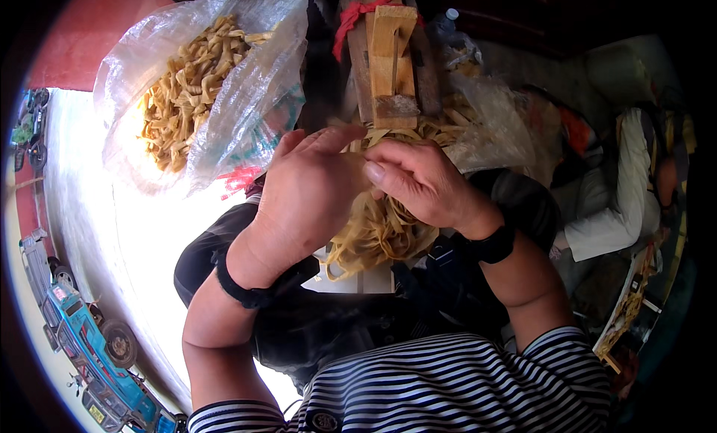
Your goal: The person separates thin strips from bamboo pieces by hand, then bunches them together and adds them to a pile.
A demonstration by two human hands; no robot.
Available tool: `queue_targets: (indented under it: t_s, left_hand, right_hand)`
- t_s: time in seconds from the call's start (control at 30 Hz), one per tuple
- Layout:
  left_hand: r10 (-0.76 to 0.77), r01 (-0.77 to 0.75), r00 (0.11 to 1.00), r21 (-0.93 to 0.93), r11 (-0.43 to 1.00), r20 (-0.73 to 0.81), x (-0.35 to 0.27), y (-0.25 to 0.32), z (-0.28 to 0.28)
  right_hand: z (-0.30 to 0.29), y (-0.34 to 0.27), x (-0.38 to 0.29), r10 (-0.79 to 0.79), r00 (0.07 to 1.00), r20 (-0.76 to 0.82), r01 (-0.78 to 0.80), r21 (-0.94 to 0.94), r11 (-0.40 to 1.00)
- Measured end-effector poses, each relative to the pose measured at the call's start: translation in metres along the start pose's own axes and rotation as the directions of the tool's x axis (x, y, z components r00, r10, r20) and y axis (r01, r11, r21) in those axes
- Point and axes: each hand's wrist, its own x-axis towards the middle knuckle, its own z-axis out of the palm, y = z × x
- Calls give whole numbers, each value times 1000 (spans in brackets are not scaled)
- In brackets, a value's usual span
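Note:
Close together at the picture's middle, my left hand [313, 186] and my right hand [420, 181] meet over a heap of tan, ribbon-like strips [386, 231] at my lap. The right thumb and fingers pinch a thin, pale strip, partly hidden. My left hand is slightly blurred, back up, and its grip cannot be made out. Just beyond the hands stands a wooden bench-like fixture [395, 69] with upright blocks and a red cloth [358, 18] tied around it. At the upper left, a translucent plastic sack [252, 91] holds many knotted tan strips [190, 91].
More strips lie beside the fixture, next to crumpled clear plastic [498, 130]. A plastic bottle [450, 18] is behind it. To the right sits another person in a pale sleeve [610, 226], near a tray of tan material [624, 304]. A blue three-wheeled vehicle [89, 343] stands outside at left.

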Motion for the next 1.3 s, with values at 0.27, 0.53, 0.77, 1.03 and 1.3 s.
queue_targets:
  t_s: [0.27, 0.53, 0.77, 1.03, 1.3]
  left_hand:
    - [85, -133, 988, -438, 889, -127, 5, -9, 2]
    - [-337, -165, 901, -933, 319, -275, 5, -10, -18]
    - [-249, 327, 917, -945, 27, 311, 9, -19, -2]
    - [-439, 243, 877, -969, 48, 198, 26, -18, 13]
    - [-558, 309, 817, -926, 216, 142, 72, -46, 68]
  right_hand:
    - [-12, 6, -2, 230, 957, 176, -264, 202, 943]
    - [-24, -12, -10, 219, 859, 462, -501, 675, 542]
    - [-24, -15, -1, 424, 828, 368, -553, 666, 502]
    - [-48, -4, 3, 393, 912, -118, -318, 401, 859]
    - [-48, 34, 40, 116, 835, -538, -426, -498, 755]
